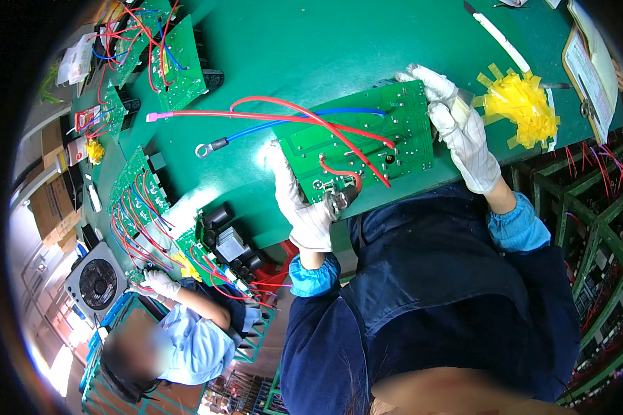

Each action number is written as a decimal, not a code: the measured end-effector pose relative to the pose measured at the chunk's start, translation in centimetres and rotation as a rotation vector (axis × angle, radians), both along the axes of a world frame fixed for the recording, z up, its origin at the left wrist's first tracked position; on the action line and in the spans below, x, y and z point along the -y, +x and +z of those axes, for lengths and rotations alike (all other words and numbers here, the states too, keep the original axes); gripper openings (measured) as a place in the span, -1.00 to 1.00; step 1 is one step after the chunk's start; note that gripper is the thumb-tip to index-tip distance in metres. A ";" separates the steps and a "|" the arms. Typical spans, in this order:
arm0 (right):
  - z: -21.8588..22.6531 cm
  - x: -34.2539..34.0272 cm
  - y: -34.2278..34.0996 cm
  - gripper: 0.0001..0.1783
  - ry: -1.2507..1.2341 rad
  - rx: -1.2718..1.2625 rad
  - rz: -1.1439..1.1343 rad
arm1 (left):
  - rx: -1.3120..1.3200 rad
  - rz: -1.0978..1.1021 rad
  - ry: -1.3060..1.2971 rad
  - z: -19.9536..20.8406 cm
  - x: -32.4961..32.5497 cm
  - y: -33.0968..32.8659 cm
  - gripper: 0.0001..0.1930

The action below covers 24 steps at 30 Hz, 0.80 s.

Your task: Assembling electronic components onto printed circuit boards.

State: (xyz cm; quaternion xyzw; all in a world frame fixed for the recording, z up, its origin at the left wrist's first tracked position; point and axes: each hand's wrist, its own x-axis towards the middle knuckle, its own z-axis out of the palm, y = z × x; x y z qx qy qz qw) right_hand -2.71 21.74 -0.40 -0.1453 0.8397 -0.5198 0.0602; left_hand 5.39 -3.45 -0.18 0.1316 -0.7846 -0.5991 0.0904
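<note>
Between my two gloved hands is a green circuit board (304,149), held by its left and right edges with its soldered side up. My left hand (302,207), in a white glove, grips the lower left corner beside a dark component. My right hand (464,138), also gloved, closes on the right edge. Red wires (256,116) and a blue wire (256,127) run from the board out to the left. The blue one ends in a metal ring terminal (203,151); a long red one has a pinkish tip.
Yellow tape strips (521,107) bunch up right of my right hand, near a white stick-like tool (500,39) and a clipboard (580,76). More wired boards (178,59) lie at the left. A co-worker (194,339) sits at the lower left near a fan (97,283). Green racks (581,228) stand at right.
</note>
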 end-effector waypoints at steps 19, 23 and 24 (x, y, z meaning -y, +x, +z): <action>-0.9 0.2 -0.2 -0.61 -0.303 -0.051 -0.009 | -0.036 -0.056 -0.184 -0.6 0.7 -0.3 -0.39; -1.9 -0.3 -0.1 -0.60 -0.108 -0.197 0.023 | -0.030 0.015 0.090 -0.2 -0.1 -0.5 -0.47; -1.8 -0.2 -0.2 -0.58 -0.143 -0.151 0.014 | -0.033 -0.005 0.041 -0.3 0.1 -0.5 -0.46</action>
